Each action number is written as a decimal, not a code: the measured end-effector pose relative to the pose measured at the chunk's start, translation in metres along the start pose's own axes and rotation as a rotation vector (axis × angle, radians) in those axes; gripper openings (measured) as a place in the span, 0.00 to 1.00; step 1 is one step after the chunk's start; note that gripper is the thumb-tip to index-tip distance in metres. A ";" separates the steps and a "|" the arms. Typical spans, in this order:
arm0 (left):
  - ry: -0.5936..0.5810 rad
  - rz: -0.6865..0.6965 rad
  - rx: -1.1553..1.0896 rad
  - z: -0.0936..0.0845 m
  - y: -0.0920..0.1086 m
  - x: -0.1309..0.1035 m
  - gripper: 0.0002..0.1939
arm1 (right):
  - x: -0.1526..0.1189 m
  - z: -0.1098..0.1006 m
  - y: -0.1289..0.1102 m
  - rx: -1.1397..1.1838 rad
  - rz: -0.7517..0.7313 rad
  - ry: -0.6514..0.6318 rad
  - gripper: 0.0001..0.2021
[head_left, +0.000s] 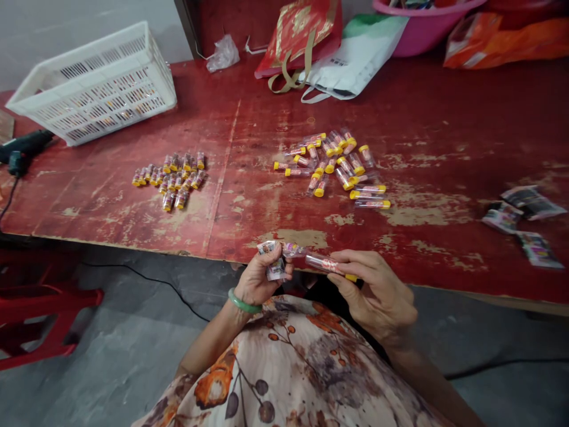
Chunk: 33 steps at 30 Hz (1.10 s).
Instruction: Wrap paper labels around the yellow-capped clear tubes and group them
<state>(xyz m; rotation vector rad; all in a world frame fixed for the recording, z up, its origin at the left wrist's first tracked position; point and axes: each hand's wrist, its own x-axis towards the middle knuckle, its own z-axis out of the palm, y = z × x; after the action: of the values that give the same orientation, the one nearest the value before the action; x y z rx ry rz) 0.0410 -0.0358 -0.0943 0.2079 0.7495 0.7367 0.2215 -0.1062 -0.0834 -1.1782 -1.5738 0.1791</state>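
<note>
My left hand [262,274], with a green bangle at its wrist, is closed on a small printed packet [275,270]. A clear piece with colourful print or contents [294,249] sticks out beside its fingers; I cannot make out its kind. In my right hand [377,290] is a clear plastic tube [322,263] with a yellow cap, held between thumb and fingers. The tube's uncapped end points left and meets the clear piece. Beyond my hands lies a loose pile of similar yellow-capped tubes [342,176]. Shorter filled-looking tubes [181,179] lie in a group to the left.
A white slatted crate [102,89] and a dark heat-gun-like tool [26,147] are at the left. Several small packets [536,201] lie at the right. Bags [355,56] and a pink basin [422,29] line the back. A red stool [53,308] stands below the table edge.
</note>
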 end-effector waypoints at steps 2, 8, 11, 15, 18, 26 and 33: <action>0.006 0.053 0.038 -0.001 -0.001 0.000 0.12 | 0.001 0.000 -0.003 -0.010 0.006 0.030 0.14; -0.006 0.177 0.082 -0.002 -0.007 -0.001 0.19 | 0.004 -0.001 -0.008 0.255 0.270 0.179 0.09; 0.015 0.138 0.053 -0.001 -0.010 -0.001 0.19 | 0.001 -0.004 -0.006 0.421 0.451 0.095 0.03; 0.082 0.071 0.047 0.001 -0.012 0.000 0.19 | 0.000 -0.007 -0.009 0.172 0.345 -0.122 0.08; 0.057 0.073 0.046 0.002 -0.014 -0.001 0.19 | 0.002 -0.001 -0.010 -0.001 0.045 -0.169 0.17; 0.032 -0.023 -0.048 0.006 -0.015 -0.002 0.16 | 0.002 0.014 0.000 -0.415 -0.389 -0.124 0.13; 0.101 0.110 -0.023 0.001 -0.013 0.001 0.22 | -0.007 0.004 0.007 -0.597 -0.505 -0.069 0.19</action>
<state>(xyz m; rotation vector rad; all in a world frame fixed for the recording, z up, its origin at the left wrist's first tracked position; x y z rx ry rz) 0.0492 -0.0448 -0.0999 0.1929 0.8300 0.8647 0.2212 -0.1058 -0.0941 -1.1705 -2.0042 -0.6242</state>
